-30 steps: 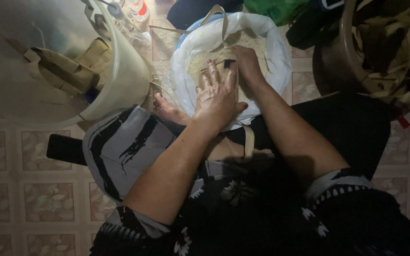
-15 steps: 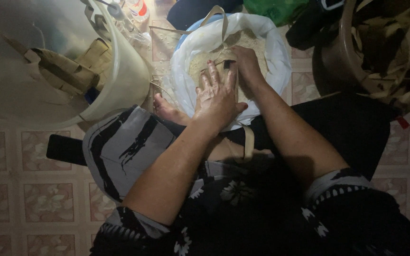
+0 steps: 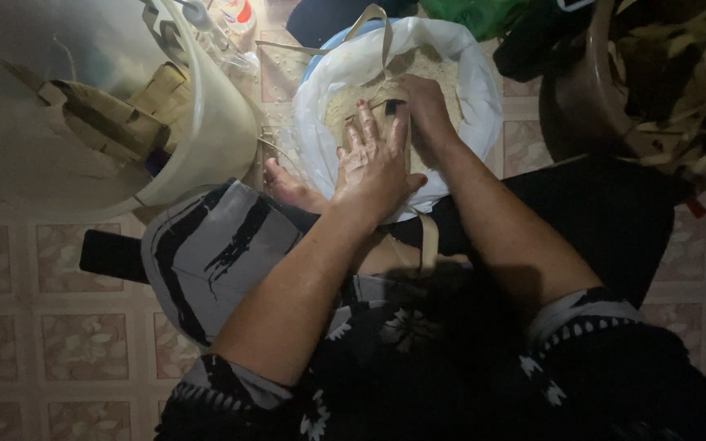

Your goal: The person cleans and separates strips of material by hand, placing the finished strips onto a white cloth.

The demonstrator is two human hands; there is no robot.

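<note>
Left hand [image 3: 373,163] lies flat, fingers spread, pressing a woven palm-leaf pouch [image 3: 386,106] at upper centre; right hand [image 3: 422,106] curls beside it, its grip hidden. Both sit over a white plastic bag [image 3: 467,90] of uncooked rice [image 3: 431,65]. Upper left, a pale bucket [image 3: 222,139] holds finished woven pouches [image 3: 124,122]; upper right, a dark pot [image 3: 574,106] of leaf strips [image 3: 680,73]

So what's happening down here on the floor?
A person sits on a tiled floor with both hands over a bag of rice. The left hand lies flat, fingers spread, on a small woven leaf pouch, while the right hand reaches in beside it at the rice. Leaf strips trail from the pouch. A white bucket to the left holds more woven pouches, and a brown basin to the right holds leaf strips.
</note>
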